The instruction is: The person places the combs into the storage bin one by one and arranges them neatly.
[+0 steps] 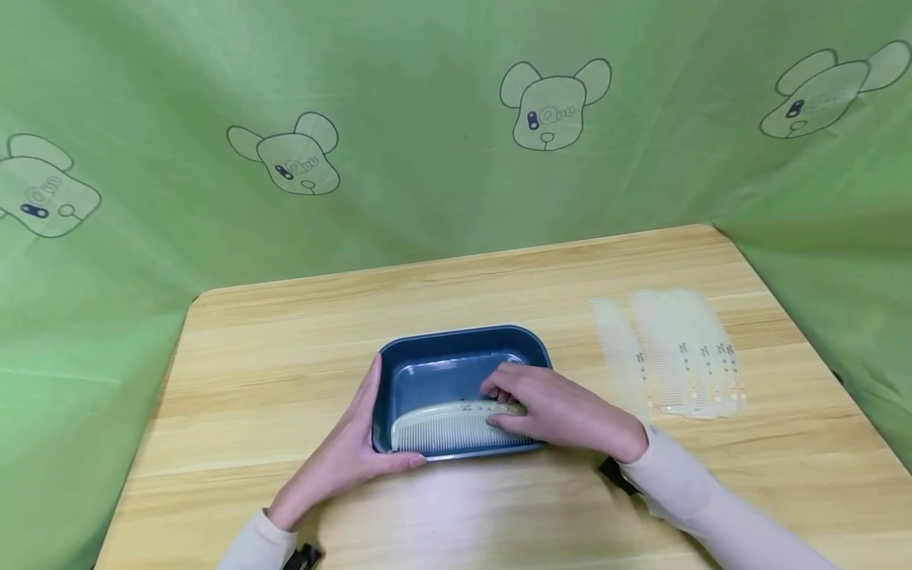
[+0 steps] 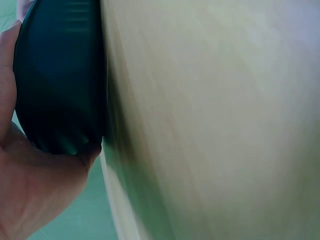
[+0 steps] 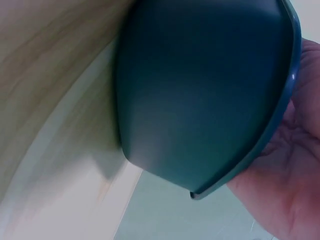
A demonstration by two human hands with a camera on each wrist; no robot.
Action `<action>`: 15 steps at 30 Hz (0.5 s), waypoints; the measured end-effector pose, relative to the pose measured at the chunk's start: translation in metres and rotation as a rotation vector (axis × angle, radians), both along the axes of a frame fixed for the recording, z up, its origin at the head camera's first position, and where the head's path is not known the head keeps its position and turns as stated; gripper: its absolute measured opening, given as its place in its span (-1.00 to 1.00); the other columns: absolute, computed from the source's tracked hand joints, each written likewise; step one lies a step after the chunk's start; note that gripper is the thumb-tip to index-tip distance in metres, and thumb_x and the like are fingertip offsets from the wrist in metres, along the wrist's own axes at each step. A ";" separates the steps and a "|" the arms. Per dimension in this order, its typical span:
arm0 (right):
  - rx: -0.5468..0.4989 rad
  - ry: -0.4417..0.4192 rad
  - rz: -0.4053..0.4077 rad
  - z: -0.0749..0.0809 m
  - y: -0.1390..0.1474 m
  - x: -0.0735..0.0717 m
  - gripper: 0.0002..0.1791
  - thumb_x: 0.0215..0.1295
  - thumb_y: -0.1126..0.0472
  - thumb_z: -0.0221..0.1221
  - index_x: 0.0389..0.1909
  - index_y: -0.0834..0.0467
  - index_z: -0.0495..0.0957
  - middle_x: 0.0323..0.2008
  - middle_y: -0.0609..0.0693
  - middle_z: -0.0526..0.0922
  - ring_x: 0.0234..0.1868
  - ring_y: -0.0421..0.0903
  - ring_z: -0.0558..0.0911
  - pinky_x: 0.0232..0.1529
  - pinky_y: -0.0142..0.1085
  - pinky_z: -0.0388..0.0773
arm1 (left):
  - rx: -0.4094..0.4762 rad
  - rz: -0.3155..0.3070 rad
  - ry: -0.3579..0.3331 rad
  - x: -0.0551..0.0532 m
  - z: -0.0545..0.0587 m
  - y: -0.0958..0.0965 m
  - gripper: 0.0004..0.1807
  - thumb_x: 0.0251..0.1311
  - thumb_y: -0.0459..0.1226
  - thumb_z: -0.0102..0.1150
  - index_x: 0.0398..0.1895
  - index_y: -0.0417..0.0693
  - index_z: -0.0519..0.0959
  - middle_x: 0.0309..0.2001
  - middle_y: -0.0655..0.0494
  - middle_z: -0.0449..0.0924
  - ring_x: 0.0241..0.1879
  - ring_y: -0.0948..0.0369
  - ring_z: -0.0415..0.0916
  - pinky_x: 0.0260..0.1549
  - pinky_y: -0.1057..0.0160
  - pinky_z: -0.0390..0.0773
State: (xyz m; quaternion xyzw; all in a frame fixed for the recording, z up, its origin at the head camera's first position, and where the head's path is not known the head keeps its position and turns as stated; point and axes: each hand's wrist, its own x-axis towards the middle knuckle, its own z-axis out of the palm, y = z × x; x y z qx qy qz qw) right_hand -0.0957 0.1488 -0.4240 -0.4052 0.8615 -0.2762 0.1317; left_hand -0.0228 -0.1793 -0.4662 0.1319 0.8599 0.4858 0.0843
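A dark blue rectangular plastic box (image 1: 456,342) stands on the table in the head view. My left hand (image 1: 354,439) grips its left end, thumb along the near wall and fingers on the left side. Inside the box a pale green translucent comb (image 1: 438,427) lies along the near wall, teeth facing me. My right hand (image 1: 545,404) reaches over the box's right end and pinches this comb near its right end. Both wrist views show mainly the box's outer wall (image 2: 60,75), with the hands at its edge; the comb is hidden there.
Several similar pale combs (image 1: 687,356) lie overlapping to the right of the box, with a single comb (image 1: 620,348) just left of them. The wood-grain table (image 1: 271,380) meets green curtains (image 1: 427,198) printed with bear heads at its back and sides.
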 end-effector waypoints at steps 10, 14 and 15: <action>-0.208 -0.074 -0.106 -0.005 0.013 -0.001 -0.71 0.55 0.22 0.36 0.19 0.21 0.68 0.03 -0.01 0.70 0.00 -0.11 0.69 0.08 -0.18 0.71 | -0.004 0.006 -0.006 0.001 -0.005 0.002 0.65 -0.02 0.11 0.77 0.82 0.29 -0.44 0.79 -0.09 -0.38 0.71 -0.11 -0.24 0.54 -0.35 0.01; -0.259 -0.042 -0.158 -0.003 0.021 -0.002 -0.68 0.55 0.27 0.35 0.24 0.18 0.65 0.10 0.03 0.69 0.05 -0.01 0.71 0.12 -0.14 0.71 | -0.028 0.022 0.001 0.001 -0.004 0.000 0.65 -0.04 0.14 0.77 0.82 0.30 -0.42 0.79 -0.09 -0.35 0.71 -0.10 -0.22 0.54 -0.33 0.02; -0.270 -0.027 -0.165 -0.002 0.023 -0.002 -0.66 0.54 0.28 0.36 0.26 0.17 0.64 0.11 0.03 0.69 0.06 0.01 0.71 0.13 -0.14 0.71 | -0.030 0.022 0.002 0.001 -0.004 -0.001 0.66 -0.04 0.14 0.77 0.82 0.31 -0.42 0.79 -0.09 -0.35 0.71 -0.09 -0.22 0.54 -0.32 0.02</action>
